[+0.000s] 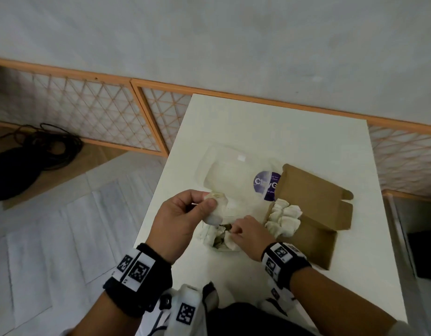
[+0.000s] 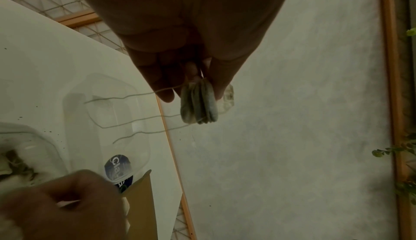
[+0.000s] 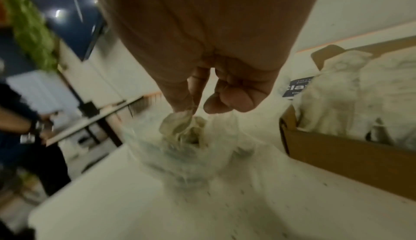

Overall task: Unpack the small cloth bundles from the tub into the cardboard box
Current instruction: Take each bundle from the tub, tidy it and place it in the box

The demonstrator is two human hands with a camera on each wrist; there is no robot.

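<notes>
A smooth white rectangular table [image 1: 270, 122] stands before an orange lattice fence [image 1: 88, 110]. The left hand [image 1: 183, 214] pinches several soft bundles [image 2: 199, 103]; the right hand [image 1: 246, 235] pinches one in the clear plastic tub [image 3: 180, 163], beside the brown cardboard box [image 1: 316, 224].

Tub [image 1: 211, 243]: clear thin plastic, glossy, as is its lid [image 1: 224, 170] with a glossy purple sticker [image 1: 265, 184]. Cloth bundles [image 1: 284, 218]: off-white woven fabric, matt, wrinkled, with thin loose threads [image 2: 126, 117]. Cardboard box [image 1: 316, 214]: plain brown, matt. Table [image 1: 258, 122]: white, smooth, probably laminate. Wristbands [image 1: 139, 280]: black fabric.
</notes>
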